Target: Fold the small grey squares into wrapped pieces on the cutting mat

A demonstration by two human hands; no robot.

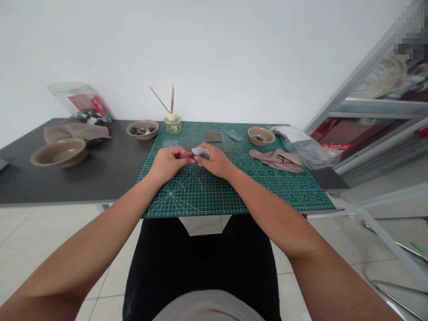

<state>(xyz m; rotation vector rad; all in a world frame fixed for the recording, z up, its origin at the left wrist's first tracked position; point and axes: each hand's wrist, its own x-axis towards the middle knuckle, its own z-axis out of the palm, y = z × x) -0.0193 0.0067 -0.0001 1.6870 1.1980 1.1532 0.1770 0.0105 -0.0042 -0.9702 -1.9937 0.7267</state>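
Note:
Over the green cutting mat [187,200], my two hands meet at the fingertips. My right hand [218,162] is closed on a small grey sheet [201,152] that looks like sandpaper, its end sticking up between thumb and fingers. Thumb and fingers of my left hand [168,163] are pinched together against the sheet's edge; whatever they hold is too small and hidden to make out. Behind the hands lie a brown square piece [213,137] and a grey piece [234,135]. A faint greyish piece [170,143] lies just beyond my left hand.
Bowls with small stones stand at back left [142,129] and right [261,136]. Another bowl [60,153] stands farther left by a brown cloth [78,131] and a tipped jar [82,104]. A reed diffuser [173,122], crumpled cloth [277,160] and plastic bag [309,147] are also there.

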